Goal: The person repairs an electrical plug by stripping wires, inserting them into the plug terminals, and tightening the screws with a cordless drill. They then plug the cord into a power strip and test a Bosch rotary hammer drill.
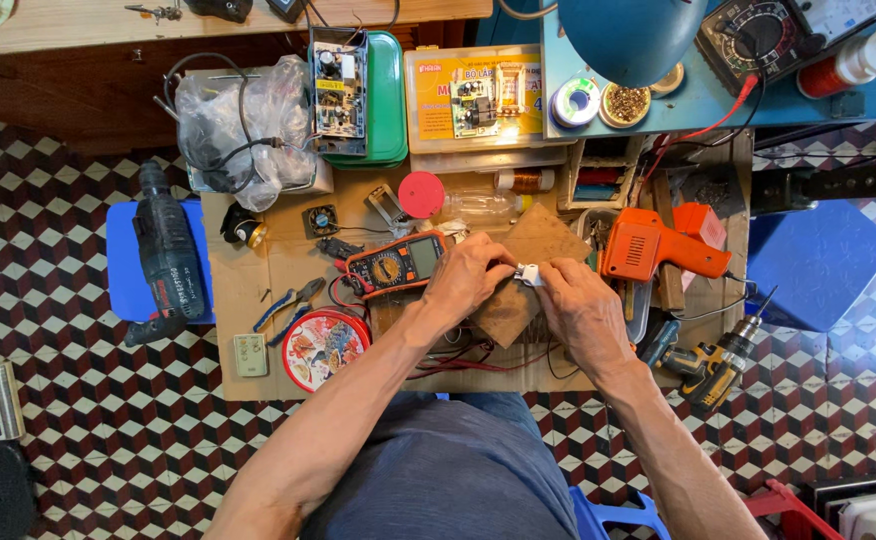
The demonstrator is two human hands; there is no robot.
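My left hand and my right hand meet over a brown board on the cardboard-covered work surface. Between their fingertips they pinch a small white part; its exact kind is too small to tell. An orange-cased multimeter lies just left of my left hand, with red and black leads trailing under my forearms.
Around the hands lie an orange glue gun, a yellow-black drill, a dark cordless drill on a blue stool, a round red tin, pliers, a bare circuit board on a green tray, and a blue lamp shade.
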